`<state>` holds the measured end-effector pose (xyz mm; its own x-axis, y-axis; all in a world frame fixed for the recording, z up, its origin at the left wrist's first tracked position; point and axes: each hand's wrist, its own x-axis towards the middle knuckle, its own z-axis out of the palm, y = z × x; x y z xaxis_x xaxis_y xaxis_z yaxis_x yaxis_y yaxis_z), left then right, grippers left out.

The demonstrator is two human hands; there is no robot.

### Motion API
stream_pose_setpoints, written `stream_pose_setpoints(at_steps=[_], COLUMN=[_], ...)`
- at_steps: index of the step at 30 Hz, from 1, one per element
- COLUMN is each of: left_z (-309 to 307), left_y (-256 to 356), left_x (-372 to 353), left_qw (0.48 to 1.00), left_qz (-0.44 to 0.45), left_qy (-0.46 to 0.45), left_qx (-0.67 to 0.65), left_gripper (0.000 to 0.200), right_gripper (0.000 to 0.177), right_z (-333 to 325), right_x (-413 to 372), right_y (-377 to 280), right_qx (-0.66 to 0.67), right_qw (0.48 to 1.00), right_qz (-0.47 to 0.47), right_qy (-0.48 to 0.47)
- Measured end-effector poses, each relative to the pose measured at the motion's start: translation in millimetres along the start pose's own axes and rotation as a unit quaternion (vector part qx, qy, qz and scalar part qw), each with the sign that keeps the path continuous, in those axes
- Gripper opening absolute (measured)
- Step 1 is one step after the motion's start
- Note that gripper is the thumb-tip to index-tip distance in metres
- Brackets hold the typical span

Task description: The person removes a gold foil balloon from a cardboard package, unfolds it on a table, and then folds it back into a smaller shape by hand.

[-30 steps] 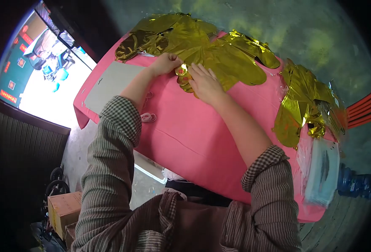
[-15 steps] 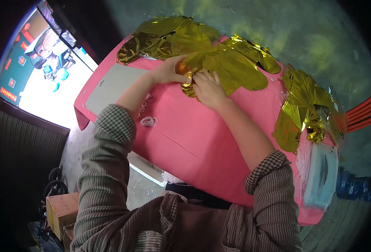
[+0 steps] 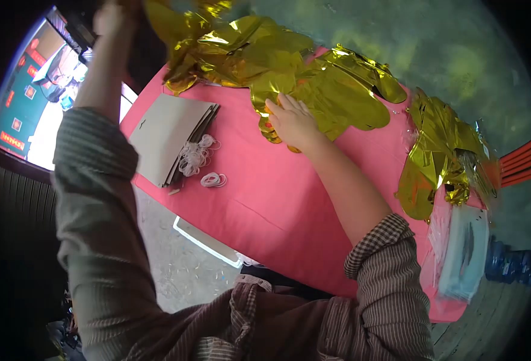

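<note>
Right hand flat on foil, left hand out past the table's far-left corner

Landmark: pink-covered table [image 3: 265, 198]. Gold foil sheets [image 3: 337, 90] lie heaped along its far edge, some lobes hanging over.

Right hand [image 3: 294, 122]: at the near side of that heap, over the table's far half. Grip opened out, palm down, fingers extended on the foil, not wrapped around anything.

Left hand [image 3: 110, 21]: beyond the table's far-left corner, arm stretched out. Motion-blurred and dark up there; gold foil is right beside it, but can't tell how far the grip is open or whether it has hold of any.

Table's left end: stack of grey boards [image 3: 169, 132], tangled white string [image 3: 197, 155] touching its right side, small white coil [image 3: 213, 180] just beside, nearer the table's front edge.

Table's right end: second foil pile [image 3: 434, 144] at the back, clear plastic packets [image 3: 465, 249] in front of it. Off that end, on the floor: blue bottles [image 3: 509, 265].
</note>
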<state>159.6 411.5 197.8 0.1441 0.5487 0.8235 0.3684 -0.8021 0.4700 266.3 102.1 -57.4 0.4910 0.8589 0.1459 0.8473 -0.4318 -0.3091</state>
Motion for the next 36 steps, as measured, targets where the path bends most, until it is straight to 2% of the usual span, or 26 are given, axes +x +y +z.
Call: stream_pose_setpoints(at_steps=[1,2,3,6,9,10,11,13,14,15,16,17,18,19,21,22,23,24,25,26,27,29,30,32,34,36], left_z=[-18.1,-29.7,-28.0,-28.0,-33.7,-31.7,-37.6,-34.6,-71.5,-54.2,-59.6,-60.9,-71.9,-82.5,-88.6,-93.6,-99.8,-106.2,-110.3,-112.4,-114.9,-106.7,-104.0,-73.7,-77.1,-96.5], left_y=[17.9,44.4,52.1,70.5,98.1,108.7,124.5,118.2,174.9,159.4,165.9,169.5,178.8,188.3,200.3,213.3,222.8,224.2,224.3,225.1,224.5,209.9,201.7,155.5,126.8,115.1], left_x=[20.1,39.3,41.2,47.3,36.3,12.6,-32.4,-88.1,-127.8,-156.0,-181.6,-211.0,-233.3,-255.5,-302.5,-317.9,-331.0,-343.2,-354.1,-358.9,-353.1,-346.3,-339.1,-341.9,-346.8,-353.1], left_qw=[0.963,0.794,0.795,0.896,0.932,0.906,0.87,0.932,0.882,0.85,0.81,0.797,0.776,0.748,0.689,0.655,0.618,0.618,0.608,0.583,0.552,0.627,0.691,0.747,0.798,0.795], left_qz=[-0.11,-0.275,-0.275,-0.059,0.157,0.177,0.195,0.178,0.072,0.267,0.271,0.302,0.289,0.275,0.301,0.321,0.339,0.339,0.306,0.268,0.227,0.207,0.216,0.303,0.379,0.359], left_qy=[0.029,0.147,0.146,0.044,-0.051,-0.15,-0.246,-0.291,-0.442,-0.396,-0.456,-0.454,-0.514,-0.574,-0.618,-0.658,-0.695,-0.694,-0.673,-0.639,-0.662,-0.631,-0.618,-0.534,-0.445,-0.473], left_qx=[-0.244,-0.521,-0.521,-0.439,-0.323,-0.353,-0.38,-0.121,-0.15,-0.221,-0.252,-0.259,-0.224,-0.188,-0.23,-0.186,-0.144,-0.147,-0.289,-0.424,-0.453,-0.406,-0.308,-0.255,-0.144,-0.126], left_gripper=[0.036,0.028,0.028,0.023,0.04,0.029,0.027,0.027,0.023,0.019,0.018,0.02,0.02,0.02,0.023,0.026,0.03,0.03,0.036,0.042,0.045,0.041,0.039,0.039,0.036,0.038], right_gripper=[0.046,0.046,0.046,0.045,0.045,0.045,0.046,0.049,0.052,0.055,0.055,0.054,0.052,0.052,0.039,0.039,0.037,0.037,0.037,0.039,0.042,0.041,0.039,0.04,0.045,0.062], right_z=[-1.9,-3.4,-3.6,-6.3,-2.6,-0.9,-0.1,-10.8,-22.0,-35.1,-50.7,-68.6,-83.1,-96.2,-116.3,-110.7,-102.0,-102.0,-105.7,-111.4,-115.5,-120.1,-120.9,-123.1,-121.8,-128.3], right_x=[0.1,0.2,-0.4,0.8,-1.3,-2.8,-5.0,-12.6,-20.5,-29.5,-44.5,-66.8,-85.1,-103.6,-140.4,-153.6,-169.0,-183.2,-196.4,-207.7,-217.8,-236.5,-245.3,-257.2,-268.7,-273.4], right_y=[0.0,-0.5,-1.1,-4.3,-2.7,-1.9,-0.9,6.9,13.2,20.3,35.9,55.6,62.9,53.6,32.6,38.1,52.1,60.4,66.6,69.3,73.8,85.3,89.5,99.7,107.3,104.4], right_qx=[0.002,0.004,0.004,-0.005,-0.005,-0.008,-0.013,-0.027,0.16,0.342,0.337,0.642,0.849,0.849,0.844,0.844,0.765,0.672,0.669,0.605,0.538,0.554,0.559,0.543,0.446,0.279], right_qw=[1.0,1.0,1.0,0.999,1.0,1.0,0.998,0.992,0.98,0.933,0.934,0.762,0.473,0.474,0.498,0.499,0.615,0.719,0.721,0.771,0.813,0.797,0.79,0.797,0.854,0.911], right_qz=[0.002,0.002,0.002,0.014,0.001,0.001,-0.024,-0.049,-0.043,-0.039,-0.038,-0.062,-0.077,-0.073,0.18,0.18,0.178,0.173,0.172,0.186,0.2,0.224,0.243,0.261,0.262,0.299], right_qy=[0.001,-0.005,-0.013,-0.03,-0.003,0.001,0.056,0.114,0.113,0.108,0.111,-0.061,-0.224,-0.221,-0.085,-0.084,-0.068,-0.052,-0.05,-0.074,-0.097,-0.084,-0.06,-0.054,-0.061,-0.058])
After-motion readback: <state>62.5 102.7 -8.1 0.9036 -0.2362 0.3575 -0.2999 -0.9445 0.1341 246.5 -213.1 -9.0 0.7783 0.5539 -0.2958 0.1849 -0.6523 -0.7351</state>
